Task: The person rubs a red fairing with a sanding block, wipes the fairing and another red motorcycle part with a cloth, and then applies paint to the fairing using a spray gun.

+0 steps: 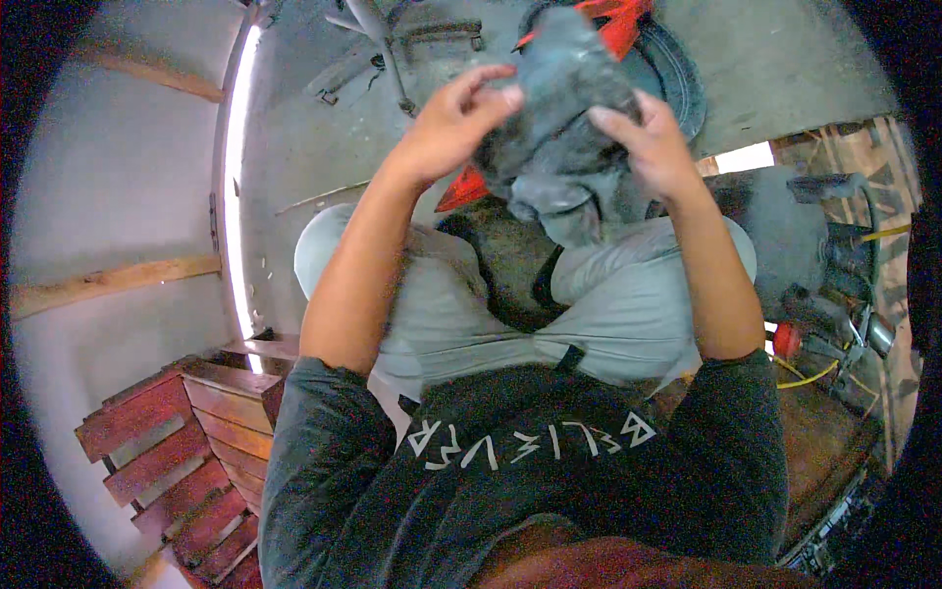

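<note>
A crumpled dark grey cloth (564, 118), slightly blurred, hangs over and beyond my knees. At its left edge is my left hand (466, 118), fingers curled and the thumb against the fabric. My right hand (653, 147) grips the opposite edge, thumb in front and the other fingers partly behind. One loose fold of the cloth droops toward my right thigh. Behind it, red pieces (623, 25) and the rim of a dark round tub or tyre (687, 74) show in part; the cloth hides the rest.
A grey metal stand with legs (378, 49) is on the concrete floor ahead. On my right are a grey cylindrical machine (770, 226), a yellow cable (814, 378) and a patterned sheet (888, 196). Reddish wooden slatted furniture (211, 432) stands at left by the wall (108, 196).
</note>
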Tool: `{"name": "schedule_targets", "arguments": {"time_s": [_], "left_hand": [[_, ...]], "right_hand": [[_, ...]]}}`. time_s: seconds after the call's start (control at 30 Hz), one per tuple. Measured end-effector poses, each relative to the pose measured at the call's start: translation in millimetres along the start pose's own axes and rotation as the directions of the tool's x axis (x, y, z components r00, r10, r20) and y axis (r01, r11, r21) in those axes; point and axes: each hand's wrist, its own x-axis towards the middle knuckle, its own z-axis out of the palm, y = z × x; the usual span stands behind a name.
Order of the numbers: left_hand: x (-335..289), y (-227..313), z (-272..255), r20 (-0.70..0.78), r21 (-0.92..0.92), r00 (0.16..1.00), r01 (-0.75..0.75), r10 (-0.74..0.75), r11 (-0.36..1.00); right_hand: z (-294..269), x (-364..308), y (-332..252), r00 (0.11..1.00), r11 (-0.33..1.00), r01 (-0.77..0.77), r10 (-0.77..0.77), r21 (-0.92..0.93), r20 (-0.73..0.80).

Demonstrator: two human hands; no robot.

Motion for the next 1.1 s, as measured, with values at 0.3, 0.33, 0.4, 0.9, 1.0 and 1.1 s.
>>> {"name": "schedule_targets", "arguments": {"time_s": [0.3,0.33,0.4,0.9,1.0,1.1], "left_hand": [[5.6,6.6,10.6,0.247,0.045,0.963,0.095,-0.103,0.994],[6.1,6.9,11.8,0.236,-0.012,0.963,0.139,-0.132,0.990],[1.9,6.8,24.1,0.140,-0.014,0.987,0.083,-0.080,0.996],[14.9,-20.0,5.5,-0.248,0.380,0.924,-0.183,0.290,0.907],[15.5,-1.7,8.2,-0.338,0.552,0.778,-0.292,0.530,0.781],[13.0,8.1,11.3,-0.366,0.572,0.747,-0.290,0.555,0.767]], "right_hand": [[-44.4,-3.4,18.7,0.965,0.983,-0.053,0.096,0.179,-0.244],[-40.0,-2.6,20.5,0.953,0.973,-0.043,0.109,0.227,-0.283],[-41.4,-2.0,23.3,0.937,0.961,-0.029,0.123,0.276,-0.327],[-68.6,-11.6,6.3,0.994,0.991,-0.107,0.104,-0.086,-0.038],[-68.7,-24.2,-8.6,0.992,0.939,-0.098,0.067,-0.331,-0.103],[-55.4,-24.3,-2.5,0.970,0.870,0.008,-0.126,-0.493,-0.206]]}}
